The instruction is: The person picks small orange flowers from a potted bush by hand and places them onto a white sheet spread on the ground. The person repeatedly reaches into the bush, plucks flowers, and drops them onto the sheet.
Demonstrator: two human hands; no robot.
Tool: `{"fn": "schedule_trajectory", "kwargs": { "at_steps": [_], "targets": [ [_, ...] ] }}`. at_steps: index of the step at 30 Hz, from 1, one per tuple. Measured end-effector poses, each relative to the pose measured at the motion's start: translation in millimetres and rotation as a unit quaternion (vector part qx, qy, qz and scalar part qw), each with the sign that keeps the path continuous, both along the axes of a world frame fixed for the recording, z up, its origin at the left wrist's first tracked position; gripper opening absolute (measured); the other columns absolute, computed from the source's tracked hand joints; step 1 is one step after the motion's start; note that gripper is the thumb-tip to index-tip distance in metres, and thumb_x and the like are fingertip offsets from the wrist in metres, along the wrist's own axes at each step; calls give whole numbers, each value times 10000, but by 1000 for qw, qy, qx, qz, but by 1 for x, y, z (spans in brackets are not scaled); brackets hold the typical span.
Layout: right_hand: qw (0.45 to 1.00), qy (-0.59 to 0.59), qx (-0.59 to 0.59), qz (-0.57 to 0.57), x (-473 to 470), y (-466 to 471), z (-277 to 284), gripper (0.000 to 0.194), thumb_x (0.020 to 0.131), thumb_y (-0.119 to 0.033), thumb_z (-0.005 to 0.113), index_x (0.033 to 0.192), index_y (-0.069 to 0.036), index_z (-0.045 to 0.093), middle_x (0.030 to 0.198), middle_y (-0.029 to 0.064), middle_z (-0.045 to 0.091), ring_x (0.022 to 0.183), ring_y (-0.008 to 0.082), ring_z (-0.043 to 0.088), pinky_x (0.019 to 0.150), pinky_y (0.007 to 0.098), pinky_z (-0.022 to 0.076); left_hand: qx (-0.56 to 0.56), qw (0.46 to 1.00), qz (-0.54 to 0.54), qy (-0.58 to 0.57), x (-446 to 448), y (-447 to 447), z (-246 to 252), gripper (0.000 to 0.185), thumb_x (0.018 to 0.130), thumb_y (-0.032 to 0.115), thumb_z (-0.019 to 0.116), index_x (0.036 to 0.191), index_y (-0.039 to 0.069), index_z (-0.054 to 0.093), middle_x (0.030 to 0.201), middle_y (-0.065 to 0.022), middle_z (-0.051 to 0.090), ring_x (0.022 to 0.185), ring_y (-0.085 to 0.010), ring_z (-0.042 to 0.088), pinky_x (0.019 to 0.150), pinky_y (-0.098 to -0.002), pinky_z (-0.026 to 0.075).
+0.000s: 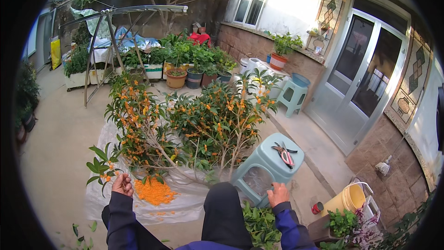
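My left hand (pixel 122 184) is closed on the stem of a leafy osmanthus sprig (pixel 102 168) with a few orange flowers. Just right of it, a heap of loose orange blossoms (pixel 154 191) lies on a translucent plastic sheet (pixel 187 211). Large cut osmanthus branches (pixel 215 114), thick with orange flowers, rest on the sheet beyond my knees. By the near side of a pale green plastic stool (pixel 270 152), my right hand (pixel 278 194) hangs with fingers half curled and nothing visible in it. Pruning shears (pixel 286 155) and another cutting tool lie on the stool top.
Stripped green leaves (pixel 262 227) pile up below the stool. To the right stand a yellow bucket (pixel 341 199), a red can (pixel 317 208) and a planter (pixel 322 227). A metal frame (pixel 114 41) and potted plants (pixel 176 76) line the back, with double doors (pixel 360 66) at right.
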State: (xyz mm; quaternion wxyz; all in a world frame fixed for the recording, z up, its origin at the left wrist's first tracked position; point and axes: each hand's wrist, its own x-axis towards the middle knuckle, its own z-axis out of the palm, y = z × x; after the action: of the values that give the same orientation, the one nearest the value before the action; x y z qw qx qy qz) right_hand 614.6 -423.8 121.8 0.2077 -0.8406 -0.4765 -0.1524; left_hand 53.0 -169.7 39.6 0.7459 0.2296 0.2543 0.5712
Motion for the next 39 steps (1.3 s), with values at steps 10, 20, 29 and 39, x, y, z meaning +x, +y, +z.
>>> {"fn": "schedule_trajectory", "kwargs": {
  "at_steps": [10, 20, 29, 39],
  "targets": [
    [828, -291, -161, 452, -269, 150, 47, 179, 803, -146, 586, 822, -51, 736, 828, 146, 622, 893, 342, 565, 807, 552, 361, 95, 985, -12, 147, 90, -40, 53, 329, 993, 311, 517, 903, 21, 644, 943, -139, 709, 774, -215, 688, 606, -341, 565],
    [783, -352, -167, 485, -375, 179, -52, 380, 923, -330, 472, 1170, -82, 621, 1092, 145, 585, 936, 362, 562, 828, 548, 339, 92, 808, 93, 574, 63, -37, -18, 256, 853, 214, 615, 709, 12, 675, 675, -141, 669, 645, -273, 662, 596, -406, 494],
    [751, -379, -255, 477, -383, 208, -142, 439, 943, -413, 496, 1290, -168, 610, 1380, 51, 543, 1305, 293, 442, 930, 781, 236, 161, 737, 163, 636, 79, -37, -59, 258, 865, 166, 580, 695, -1, 679, 629, -126, 663, 579, -250, 651, 552, -405, 484],
    [762, -330, -274, 485, -385, 205, -122, 387, 940, -377, 503, 1238, -167, 635, 1326, 49, 574, 1256, 288, 481, 931, 783, 239, 190, 694, 174, 673, 88, -69, -7, 234, 812, 264, 660, 934, 70, 707, 774, -183, 684, 776, -388, 672, 673, -459, 507]
  ]
}}
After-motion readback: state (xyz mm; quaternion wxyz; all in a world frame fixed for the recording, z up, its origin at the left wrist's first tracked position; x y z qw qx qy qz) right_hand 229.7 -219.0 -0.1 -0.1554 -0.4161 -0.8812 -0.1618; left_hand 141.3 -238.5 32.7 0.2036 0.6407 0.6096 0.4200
